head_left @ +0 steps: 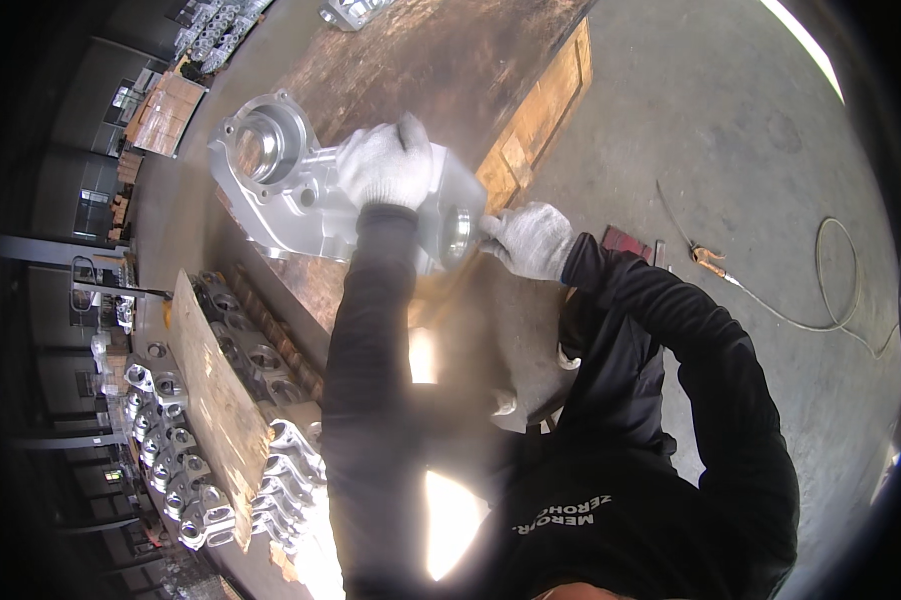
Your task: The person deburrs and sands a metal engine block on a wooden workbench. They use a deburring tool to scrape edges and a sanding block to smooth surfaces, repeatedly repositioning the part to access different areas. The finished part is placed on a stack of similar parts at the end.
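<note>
Silver cast-metal housing [316,222] is at the near end of the brown-topped bench [431,60] from my feed, lying crosswise between the two gloved hands. Can't tell if the bench or the hands carry its weight. Large round bore [259,150] sits at its left end, a smaller bright-rimmed opening [459,232] at the right end, facing the right hand.

Left hand [386,165], white knit glove, is on top of the housing's middle. Fingers bend over the far side — grip itself is hidden, so I can't call it a firm grasp.

Right hand [533,240], same glove, is at the right end. Fingers curl in, tips right by the opening's rim; I can't tell contact, or whether anything is pinched.

Around it: second casting [353,12] on the bench's far part, orange-handled tool [709,261] on a hose [786,325] over the concrete floor [761,160], dark red object [626,243] just beyond the right wrist. Left side — rows of silver castings [176,450], plywood sheet [221,400] alongside, wrapped carton stack [166,112] further off.
</note>
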The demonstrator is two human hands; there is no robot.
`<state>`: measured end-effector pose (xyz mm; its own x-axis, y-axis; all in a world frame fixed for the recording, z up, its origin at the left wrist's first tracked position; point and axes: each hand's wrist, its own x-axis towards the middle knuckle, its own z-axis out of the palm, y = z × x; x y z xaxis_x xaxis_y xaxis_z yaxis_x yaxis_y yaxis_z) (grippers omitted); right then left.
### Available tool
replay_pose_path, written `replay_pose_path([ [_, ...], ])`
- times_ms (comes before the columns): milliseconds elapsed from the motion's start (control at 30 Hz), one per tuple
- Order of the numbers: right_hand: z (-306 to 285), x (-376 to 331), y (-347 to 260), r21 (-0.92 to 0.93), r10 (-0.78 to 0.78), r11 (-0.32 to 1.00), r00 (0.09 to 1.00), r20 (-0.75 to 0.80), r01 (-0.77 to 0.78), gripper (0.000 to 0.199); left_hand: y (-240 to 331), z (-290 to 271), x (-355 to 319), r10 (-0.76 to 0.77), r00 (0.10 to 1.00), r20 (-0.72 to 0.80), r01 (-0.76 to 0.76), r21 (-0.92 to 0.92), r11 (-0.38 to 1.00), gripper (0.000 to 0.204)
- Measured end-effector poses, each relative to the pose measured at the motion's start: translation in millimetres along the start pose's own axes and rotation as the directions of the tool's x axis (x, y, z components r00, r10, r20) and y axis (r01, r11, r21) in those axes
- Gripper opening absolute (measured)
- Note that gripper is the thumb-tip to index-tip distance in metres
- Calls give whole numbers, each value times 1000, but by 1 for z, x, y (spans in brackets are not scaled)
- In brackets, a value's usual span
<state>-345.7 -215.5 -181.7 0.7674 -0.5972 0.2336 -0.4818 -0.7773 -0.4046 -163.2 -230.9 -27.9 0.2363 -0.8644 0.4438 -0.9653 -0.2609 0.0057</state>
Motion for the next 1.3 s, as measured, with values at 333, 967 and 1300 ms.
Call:
replay_pose_path([
  [333, 13, -41, 93, -24, 219, 975, 976, -7, -219, 27, -12, 12, 3, 74, 991, 112, -91, 150, 985, 62],
  [967, 263, -415, 179, -68, 997, 48, 43, 64, -997, 57, -73, 40, 7, 25, 999, -48, -31, -144, 989, 52],
  [1300, 277, -257, 217, -187, 749, 598, 461, 476, -779, 81, -94, 32, -12, 44, 996, 82, -59, 187, 981, 40],
])
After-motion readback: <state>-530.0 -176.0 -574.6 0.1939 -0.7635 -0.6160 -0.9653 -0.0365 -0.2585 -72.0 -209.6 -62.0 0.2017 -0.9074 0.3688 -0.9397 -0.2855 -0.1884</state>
